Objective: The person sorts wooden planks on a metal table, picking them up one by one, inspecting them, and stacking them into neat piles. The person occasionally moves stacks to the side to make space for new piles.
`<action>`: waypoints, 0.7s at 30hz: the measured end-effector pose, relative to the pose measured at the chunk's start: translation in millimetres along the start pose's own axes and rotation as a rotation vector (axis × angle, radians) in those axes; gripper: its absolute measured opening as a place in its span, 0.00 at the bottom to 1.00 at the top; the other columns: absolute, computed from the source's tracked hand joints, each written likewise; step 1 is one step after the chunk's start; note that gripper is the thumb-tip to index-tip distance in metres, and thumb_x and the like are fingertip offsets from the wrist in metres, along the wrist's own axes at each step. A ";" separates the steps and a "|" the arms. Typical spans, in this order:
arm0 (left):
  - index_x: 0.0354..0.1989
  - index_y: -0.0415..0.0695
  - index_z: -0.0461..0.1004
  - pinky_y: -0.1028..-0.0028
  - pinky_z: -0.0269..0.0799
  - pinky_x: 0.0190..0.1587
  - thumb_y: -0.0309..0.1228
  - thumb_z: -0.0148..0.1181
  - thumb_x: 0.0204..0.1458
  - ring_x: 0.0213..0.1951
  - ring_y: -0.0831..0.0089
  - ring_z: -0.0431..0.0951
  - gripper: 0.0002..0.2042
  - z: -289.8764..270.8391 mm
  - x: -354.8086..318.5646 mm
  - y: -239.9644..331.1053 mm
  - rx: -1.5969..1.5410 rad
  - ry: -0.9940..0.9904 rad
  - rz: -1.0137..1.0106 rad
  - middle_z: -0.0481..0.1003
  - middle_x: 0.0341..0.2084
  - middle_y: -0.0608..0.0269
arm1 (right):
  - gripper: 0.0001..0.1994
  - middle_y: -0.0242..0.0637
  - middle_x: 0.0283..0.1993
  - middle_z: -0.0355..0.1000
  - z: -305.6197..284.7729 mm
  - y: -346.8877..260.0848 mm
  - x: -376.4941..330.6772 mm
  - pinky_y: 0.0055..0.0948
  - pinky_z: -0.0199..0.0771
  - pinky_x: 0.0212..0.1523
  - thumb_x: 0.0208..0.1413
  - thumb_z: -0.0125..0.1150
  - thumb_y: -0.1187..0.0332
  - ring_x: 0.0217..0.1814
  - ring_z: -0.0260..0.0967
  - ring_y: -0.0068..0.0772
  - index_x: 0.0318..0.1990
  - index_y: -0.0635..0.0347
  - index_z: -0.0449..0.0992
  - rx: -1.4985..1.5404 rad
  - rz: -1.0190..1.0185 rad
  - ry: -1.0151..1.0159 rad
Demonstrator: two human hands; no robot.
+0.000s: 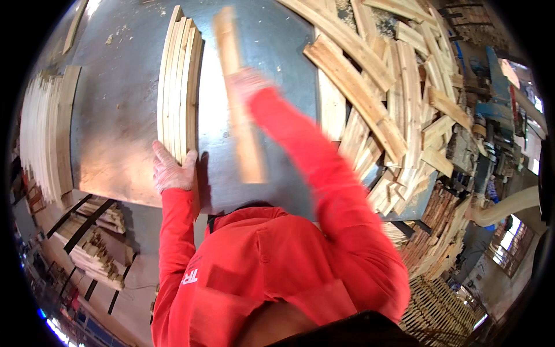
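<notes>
While the left grip [174, 171] clasps the near end of a board bundle [179, 87] on the tabletop [118, 113], the right grip [250, 87] holds one blurred plank [245, 141], between bundle and jumbled wood pile [355, 99].

Head fisheye, close — looking down

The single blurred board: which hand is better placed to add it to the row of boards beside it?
Probably the right hand: it holds the single board, while the left hand grips the near end of the row.
</notes>
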State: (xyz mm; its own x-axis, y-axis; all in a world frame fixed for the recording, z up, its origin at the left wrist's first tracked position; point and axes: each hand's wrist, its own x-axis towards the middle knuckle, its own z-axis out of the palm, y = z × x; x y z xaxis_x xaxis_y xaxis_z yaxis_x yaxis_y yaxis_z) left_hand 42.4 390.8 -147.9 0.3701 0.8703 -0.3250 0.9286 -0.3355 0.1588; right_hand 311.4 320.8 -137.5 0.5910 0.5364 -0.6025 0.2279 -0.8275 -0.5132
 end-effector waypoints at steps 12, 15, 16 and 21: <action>0.71 0.41 0.43 0.55 0.60 0.63 0.46 0.68 0.43 0.63 0.46 0.61 0.51 2.4 2.9 -6.3 0.035 0.093 0.105 0.57 0.64 0.38 | 0.36 0.52 0.59 0.69 -121.0 243.9 -43.6 0.43 0.66 0.61 0.47 0.63 0.46 0.63 0.66 0.48 0.60 0.59 0.70 -0.606 0.237 0.668; 0.71 0.44 0.46 0.54 0.64 0.60 0.46 0.68 0.43 0.59 0.44 0.66 0.49 5.6 1.3 2.9 0.150 0.146 0.102 0.62 0.61 0.38 | 0.31 0.50 0.60 0.69 -119.6 246.1 -92.9 0.41 0.68 0.60 0.50 0.61 0.47 0.61 0.67 0.50 0.56 0.59 0.73 -0.424 0.305 0.365; 0.71 0.45 0.46 0.53 0.66 0.58 0.47 0.68 0.43 0.58 0.43 0.67 0.49 7.5 2.0 -3.1 0.150 0.175 0.145 0.63 0.60 0.37 | 0.31 0.50 0.60 0.69 -113.8 229.4 -116.6 0.40 0.67 0.61 0.51 0.60 0.45 0.60 0.68 0.52 0.55 0.60 0.72 -0.365 0.336 0.252; 0.71 0.52 0.45 0.50 0.71 0.53 0.48 0.68 0.44 0.55 0.40 0.70 0.48 -3.3 25.0 -28.1 0.099 0.075 0.101 0.65 0.57 0.38 | 0.18 0.45 0.52 0.72 -54.7 250.8 -293.0 0.44 0.73 0.51 0.57 0.54 0.53 0.49 0.73 0.52 0.47 0.54 0.77 -0.266 0.305 0.950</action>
State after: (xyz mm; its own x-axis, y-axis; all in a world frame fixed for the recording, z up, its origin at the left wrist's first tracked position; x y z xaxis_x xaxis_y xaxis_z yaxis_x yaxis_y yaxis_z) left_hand 25.5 423.2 -157.5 0.4615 0.8537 -0.2414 0.8866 -0.4529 0.0936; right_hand 237.7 -53.0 -56.2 0.9935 0.0411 0.1059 0.0617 -0.9782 -0.1985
